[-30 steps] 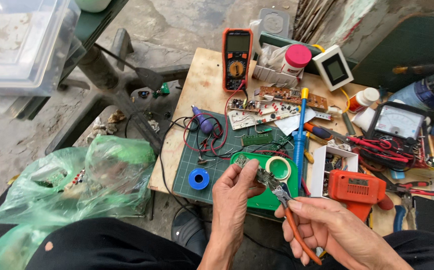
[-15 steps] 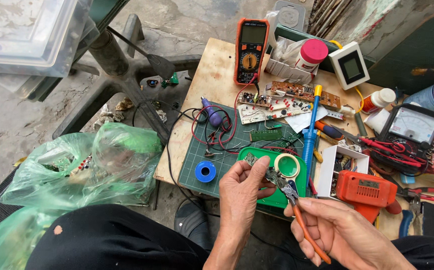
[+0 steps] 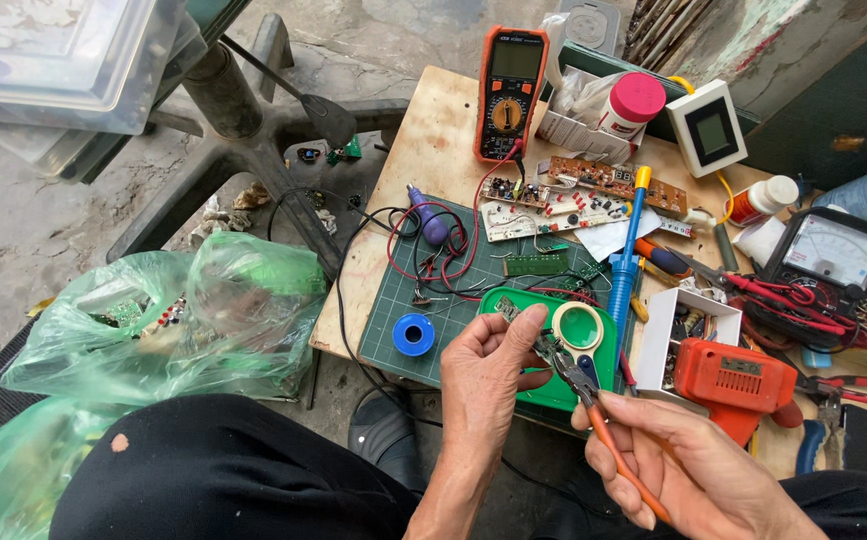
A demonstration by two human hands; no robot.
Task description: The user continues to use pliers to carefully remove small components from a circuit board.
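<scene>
Electronics repair workshop: multimeter point(image 3: 509, 90), circuit boards point(image 3: 593, 190), cutting mat point(image 3: 398, 310), cluttered wooden bench point(image 3: 433, 130).

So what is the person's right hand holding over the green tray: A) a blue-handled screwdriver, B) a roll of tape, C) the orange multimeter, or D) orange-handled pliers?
D: the right hand grips the orange-handled pliers, whose tips meet a small part pinched by the left hand over the green plastic tray. The orange multimeter lies untouched at the far end of the wooden board.
</scene>
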